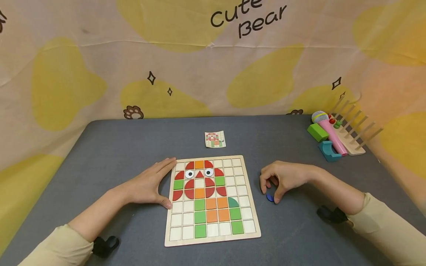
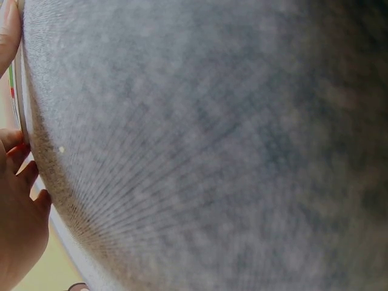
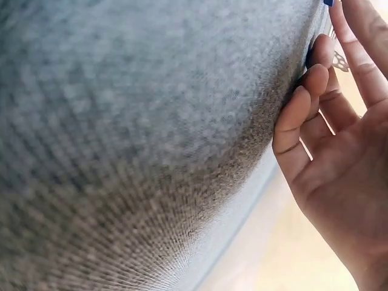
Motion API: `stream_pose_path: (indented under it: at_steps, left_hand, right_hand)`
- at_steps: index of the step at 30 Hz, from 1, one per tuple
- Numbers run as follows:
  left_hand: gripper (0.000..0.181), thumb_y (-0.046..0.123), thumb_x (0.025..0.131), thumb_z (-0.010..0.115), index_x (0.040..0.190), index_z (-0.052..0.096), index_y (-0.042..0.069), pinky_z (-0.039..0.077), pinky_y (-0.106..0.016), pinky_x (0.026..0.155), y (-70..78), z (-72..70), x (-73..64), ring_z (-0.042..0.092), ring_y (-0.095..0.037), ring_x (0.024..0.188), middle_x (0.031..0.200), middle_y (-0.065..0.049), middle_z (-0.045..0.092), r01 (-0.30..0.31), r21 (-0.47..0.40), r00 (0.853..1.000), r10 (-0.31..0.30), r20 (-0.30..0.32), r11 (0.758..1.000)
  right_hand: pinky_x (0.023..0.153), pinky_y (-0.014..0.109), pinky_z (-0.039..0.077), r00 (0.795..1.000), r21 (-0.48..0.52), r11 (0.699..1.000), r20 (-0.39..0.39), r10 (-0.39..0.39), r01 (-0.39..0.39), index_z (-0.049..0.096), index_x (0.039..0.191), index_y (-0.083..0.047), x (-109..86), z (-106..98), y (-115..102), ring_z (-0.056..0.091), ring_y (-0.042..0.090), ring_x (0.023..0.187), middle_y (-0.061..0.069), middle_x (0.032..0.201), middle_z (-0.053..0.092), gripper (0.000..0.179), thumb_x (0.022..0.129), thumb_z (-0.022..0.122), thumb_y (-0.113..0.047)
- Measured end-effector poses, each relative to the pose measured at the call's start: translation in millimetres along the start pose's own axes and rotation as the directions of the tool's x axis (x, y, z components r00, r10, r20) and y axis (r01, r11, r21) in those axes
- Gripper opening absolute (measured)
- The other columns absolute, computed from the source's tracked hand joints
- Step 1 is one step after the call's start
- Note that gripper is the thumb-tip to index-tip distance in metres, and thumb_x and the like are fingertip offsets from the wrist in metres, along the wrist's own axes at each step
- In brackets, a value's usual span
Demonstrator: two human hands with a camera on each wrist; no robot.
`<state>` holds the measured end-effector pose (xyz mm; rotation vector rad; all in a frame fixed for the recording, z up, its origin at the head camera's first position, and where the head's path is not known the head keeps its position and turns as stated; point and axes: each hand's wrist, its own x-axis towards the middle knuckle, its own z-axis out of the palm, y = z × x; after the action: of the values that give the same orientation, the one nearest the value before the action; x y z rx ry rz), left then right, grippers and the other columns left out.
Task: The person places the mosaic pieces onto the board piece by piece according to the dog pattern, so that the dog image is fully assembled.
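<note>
A wooden grid board (image 1: pixel 213 242) lies on the dark table, its squares filled in part with red, green, orange and white tiles and two round eye pieces. My left hand (image 1: pixel 148 186) rests at the board's left edge, thumb and fingers spread along the rim. To the right of the board, my right hand (image 1: pixel 289 177) pinches a small blue piece (image 1: pixel 270 197) between thumb and index finger, close to the tabletop. Only a corner of that blue piece (image 3: pixel 328 2) shows in the right wrist view. The right hand's other fingers (image 3: pixel 294 118) are curled by the table surface.
A small picture card (image 1: pixel 215 139) with a similar tile pattern lies behind the board. At the back right are a pink toy microphone (image 1: pixel 332 135), a green block (image 1: pixel 317 132), a teal arch block (image 1: pixel 329 151) and a wooden peg stand (image 1: pixel 356 147). A patterned cloth (image 1: pixel 186 66) hangs behind the table.
</note>
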<state>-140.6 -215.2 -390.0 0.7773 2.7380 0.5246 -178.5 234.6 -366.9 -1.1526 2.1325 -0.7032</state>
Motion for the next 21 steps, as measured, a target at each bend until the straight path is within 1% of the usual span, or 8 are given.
stream_pose_path:
  at_steps: [6, 11, 13, 18, 21]
  left_hand:
    - [0.133, 0.078, 0.056, 0.077, 0.157, 0.022, 0.011, 0.023, -0.061, 0.122, 0.0, 0.2, 0.1, 0.019, -0.038, 0.153, 0.166, -0.011, 0.021, 0.002, -0.001, 1.000, -0.002, 0.000, 1.000]
    - [0.133, 0.077, 0.057, 0.078, 0.157, 0.022, 0.010, 0.023, -0.062, 0.122, 0.3, -0.1, -0.6, 0.019, -0.038, 0.153, 0.166, -0.012, 0.021, 0.003, -0.007, 1.000, -0.003, 0.000, 1.000]
    - [0.133, 0.076, 0.057, 0.078, 0.157, 0.022, 0.010, 0.022, -0.062, 0.122, 0.0, -0.1, -0.4, 0.019, -0.038, 0.153, 0.166, -0.011, 0.021, 0.001, -0.008, 1.000, -0.001, 0.001, 1.000]
    - [0.133, 0.077, 0.057, 0.078, 0.158, 0.022, 0.011, 0.022, -0.062, 0.122, -0.7, 0.0, 0.1, 0.019, -0.038, 0.153, 0.166, -0.011, 0.021, 0.000, -0.003, 1.000, 0.000, 0.002, 1.000]
    - [0.133, 0.077, 0.057, 0.077, 0.158, 0.022, 0.011, 0.022, -0.062, 0.122, -0.7, 0.1, 0.3, 0.019, -0.038, 0.153, 0.166, -0.011, 0.021, 0.000, -0.004, 1.000, 0.000, 0.002, 1.000]
  right_hand:
    - [0.063, 0.017, 0.046, 1.000, -0.052, 0.999, -0.001, 0.003, -0.004, 0.072, 0.089, -0.031, 0.9, 2.0, -4.1, 0.054, 0.007, 0.075, -0.002, 0.084, 0.061, 0.029, 0.067, 0.090, -0.029]
    - [0.062, 0.016, 0.046, 1.000, -0.081, 0.997, -0.014, 0.000, -0.001, 0.071, 0.084, -0.029, 1.3, 2.6, -5.6, 0.054, 0.006, 0.072, -0.003, 0.081, 0.060, 0.028, 0.066, 0.091, -0.024]
    - [0.059, 0.016, 0.046, 1.000, -0.072, 0.997, -0.022, 0.020, -0.021, 0.068, 0.080, -0.026, 1.2, 2.7, -5.6, 0.054, 0.004, 0.068, -0.004, 0.079, 0.060, 0.028, 0.065, 0.091, -0.022]
    - [0.052, 0.016, 0.042, 0.995, -0.040, 0.995, -0.030, 0.094, -0.096, 0.061, 0.071, -0.020, 0.9, 2.4, -6.3, 0.050, 0.000, 0.057, -0.008, 0.066, 0.057, 0.029, 0.066, 0.090, -0.018]
    - [0.052, 0.016, 0.040, 0.993, -0.043, 0.993, -0.041, 0.106, -0.108, 0.059, 0.070, -0.019, 0.7, 2.0, -7.0, 0.048, -0.001, 0.056, -0.010, 0.064, 0.056, 0.030, 0.067, 0.089, -0.019]
